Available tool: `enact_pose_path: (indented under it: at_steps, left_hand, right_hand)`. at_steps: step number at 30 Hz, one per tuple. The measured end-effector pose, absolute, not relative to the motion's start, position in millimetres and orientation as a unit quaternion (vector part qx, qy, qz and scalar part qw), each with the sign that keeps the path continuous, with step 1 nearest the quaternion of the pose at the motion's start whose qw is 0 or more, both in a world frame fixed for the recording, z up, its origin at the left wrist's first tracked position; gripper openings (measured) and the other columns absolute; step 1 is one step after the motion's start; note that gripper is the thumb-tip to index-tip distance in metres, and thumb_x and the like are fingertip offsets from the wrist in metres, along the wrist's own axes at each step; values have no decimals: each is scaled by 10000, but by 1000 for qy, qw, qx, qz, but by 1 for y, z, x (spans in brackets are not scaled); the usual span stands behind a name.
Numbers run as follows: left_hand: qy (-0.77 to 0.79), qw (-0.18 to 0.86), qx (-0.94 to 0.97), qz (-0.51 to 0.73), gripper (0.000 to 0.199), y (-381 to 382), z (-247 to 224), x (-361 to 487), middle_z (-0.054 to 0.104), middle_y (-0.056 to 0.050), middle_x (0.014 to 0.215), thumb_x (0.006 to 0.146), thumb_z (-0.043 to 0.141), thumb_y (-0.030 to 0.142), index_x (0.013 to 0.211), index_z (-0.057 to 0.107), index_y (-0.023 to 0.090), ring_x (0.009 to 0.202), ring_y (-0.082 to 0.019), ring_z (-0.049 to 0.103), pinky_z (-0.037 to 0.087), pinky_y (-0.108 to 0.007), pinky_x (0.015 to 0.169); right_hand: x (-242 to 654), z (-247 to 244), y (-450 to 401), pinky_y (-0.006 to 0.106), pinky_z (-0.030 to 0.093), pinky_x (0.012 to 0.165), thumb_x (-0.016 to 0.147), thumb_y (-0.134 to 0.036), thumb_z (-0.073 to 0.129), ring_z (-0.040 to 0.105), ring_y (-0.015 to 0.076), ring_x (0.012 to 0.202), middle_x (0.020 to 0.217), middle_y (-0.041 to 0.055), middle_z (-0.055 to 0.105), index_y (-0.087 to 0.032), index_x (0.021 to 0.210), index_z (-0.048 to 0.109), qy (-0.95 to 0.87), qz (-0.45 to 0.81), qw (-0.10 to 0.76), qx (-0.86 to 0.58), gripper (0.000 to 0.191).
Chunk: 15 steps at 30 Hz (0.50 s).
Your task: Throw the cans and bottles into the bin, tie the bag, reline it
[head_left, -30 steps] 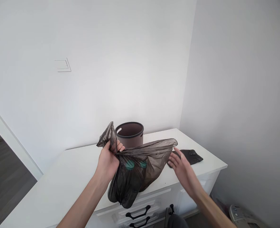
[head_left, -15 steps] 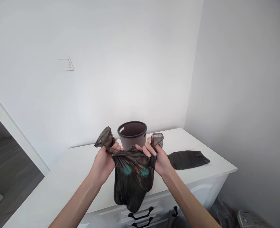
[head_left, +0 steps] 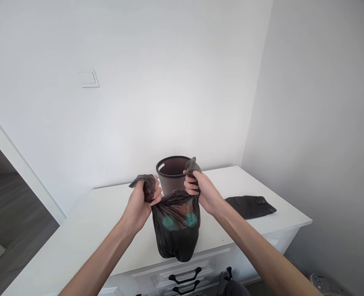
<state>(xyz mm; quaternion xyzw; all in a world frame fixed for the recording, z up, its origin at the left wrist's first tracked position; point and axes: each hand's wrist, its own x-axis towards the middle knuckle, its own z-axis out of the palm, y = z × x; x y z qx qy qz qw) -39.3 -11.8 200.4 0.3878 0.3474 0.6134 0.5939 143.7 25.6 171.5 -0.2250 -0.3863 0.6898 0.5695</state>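
A thin black plastic bag (head_left: 177, 242) hangs between my hands at the front edge of the white cabinet top. Two green round shapes show through its film; what they are I cannot make out. My left hand (head_left: 144, 199) is closed round one gathered side of the bag's top, with a loose end sticking out above the thumb. On the other side, my right hand (head_left: 200, 187) grips the opposite gathered top, its fingers curled. Just behind the bag stands a trash can (head_left: 172, 181), grey-brown with a dark rim and a handle slot.
A folded black plastic bag (head_left: 251, 206) lies on the right of the cabinet top (head_left: 107, 218). Below are drawers with black handles (head_left: 185, 276). White walls rise behind and to the right, with a switch plate (head_left: 89, 78). A doorway is at left.
My fingers have closed into fists round the bag's two top ends. The right hand has risen, and the bag hangs slightly higher. The view has shifted a little.
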Motion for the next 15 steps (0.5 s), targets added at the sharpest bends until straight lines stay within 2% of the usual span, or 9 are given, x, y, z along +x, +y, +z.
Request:
enact_pose_path:
  at_steps: [4,6,9,12,15]
  left_hand:
    - [311,584,415,624,95,-15,211,-39,357,30,664,799,574,196,804,641,129,533,-99,336,357,-241,468]
    - [279,592,407,637,180,-17,215,-43,423,-7,694,692,576,164,837,671,113,586,-133,400,398,-283,514]
    - [291,589,414,630,300,-17,215,-49,479,-23,740,586,584,59,858,695,119,637,-136,414,388,-280,546]
    - [357,558,452,598,273,-16,210,-53,486,0,749,684,682,17,921,720,147,649,-120,389,358,-252,566]
    - [387,533,482,578,136,-15,205,-54,431,22,706,822,776,160,949,729,164,641,-119,365,342,-240,570]
  right_hand:
    - [143,182,20,257,266,496,720,-158,666,258,111,621,727,-39,356,-189,832,649,-387,715,545,-204,118]
    - [145,182,21,271,296,511,705,-139,668,278,120,633,756,-20,416,-194,850,674,-388,715,549,-191,155]
    - [147,176,24,266,309,522,750,-196,736,311,122,647,759,-14,420,-188,882,698,-403,697,562,-190,138]
    - [149,172,24,246,289,508,807,-361,816,289,111,632,722,-38,335,-179,880,695,-427,676,568,-197,231]
    - [150,170,22,220,218,464,803,-475,841,246,88,604,731,-54,296,-188,851,648,-438,678,559,-191,350]
